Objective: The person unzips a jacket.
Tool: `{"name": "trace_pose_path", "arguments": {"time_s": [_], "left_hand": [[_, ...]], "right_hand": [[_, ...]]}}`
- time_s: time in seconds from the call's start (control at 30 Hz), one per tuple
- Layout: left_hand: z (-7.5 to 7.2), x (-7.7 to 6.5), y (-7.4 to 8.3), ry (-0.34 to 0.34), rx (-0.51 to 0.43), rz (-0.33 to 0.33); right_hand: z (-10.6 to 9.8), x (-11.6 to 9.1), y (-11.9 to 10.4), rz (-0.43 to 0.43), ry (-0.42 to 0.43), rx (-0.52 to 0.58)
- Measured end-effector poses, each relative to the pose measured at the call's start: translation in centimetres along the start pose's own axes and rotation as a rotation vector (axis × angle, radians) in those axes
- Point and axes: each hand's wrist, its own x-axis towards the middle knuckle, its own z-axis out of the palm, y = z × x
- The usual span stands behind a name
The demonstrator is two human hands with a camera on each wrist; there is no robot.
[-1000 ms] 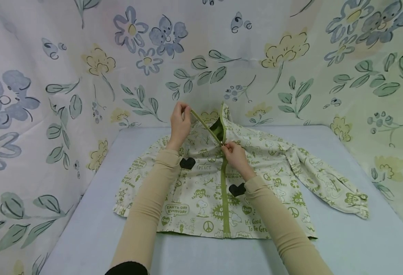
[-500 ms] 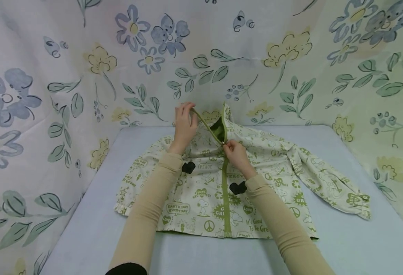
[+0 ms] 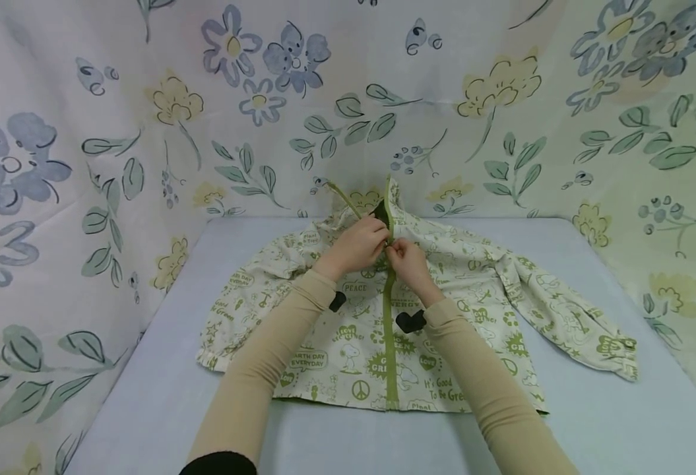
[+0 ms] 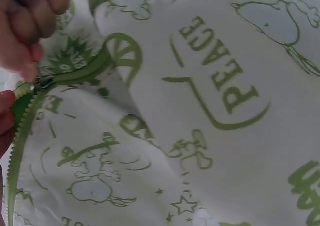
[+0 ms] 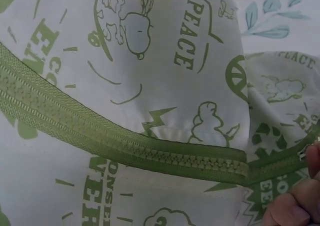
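Evidently 1 zip-up Snoopy-print jacket (image 3: 356, 330), lying front-up on the table (image 3: 146, 422), spanning the middle of the frame. Handling: fabric is likely behaving as light, limp and hard to damage, bunching readily under a pull; the zipper (image 3: 390, 343) is probably acting as its stiffest line. Best hold: the slider (image 5: 303, 154), with the tape (image 4: 20, 142) beside it being steadied. Right hand (image 3: 411, 262), centre: is pinching the slider. Left hand (image 3: 356, 246), just left of it: is apparently pinching the front opening directly above the slider, its fingers being cropped at the left edge of the left wrist view. Appearance: off-white ground is carrying olive-green lettering ("PEACE", "EARTH DAY EVERYDAY"), peace signs and Snoopy figures. Zipper is running closed below the hands and parting above, green lining (image 4: 22, 107) showing between. 1 sleeve (image 3: 573, 323) is stretching toward the lower right, ending in a gathered cuff (image 3: 627, 359).
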Motion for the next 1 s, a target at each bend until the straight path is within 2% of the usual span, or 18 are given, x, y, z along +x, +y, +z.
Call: {"name": "trace_pose_path", "arguments": {"time_s": [0.13, 0.3, 0.47, 0.67, 1.0], "left_hand": [[0.4, 0.0, 0.1, -0.021, 0.047, -0.03], [0.4, 0.1, 0.0, -0.005, 0.093, -0.058], [0.4, 0.3, -0.1, 0.009, 0.118, -0.051], [-0.2, 0.7, -0.1, 0.015, 0.145, -0.09], [-0.9, 0.7, -0.5, 0.064, 0.05, -0.113]], "right_hand": [[-0.3, 0.1, -0.1, -0.022, 0.016, -0.005], [-0.9, 0.3, -0.5, -0.042, 0.031, 0.008], [-1.4, 0.3, -1.1, -0.041, 0.026, 0.038], [-1.5, 0.1, -1.5, -0.017, 0.042, 0.033], [-1.2, -0.3, -1.6, -0.041, 0.096, 0.007]]}}
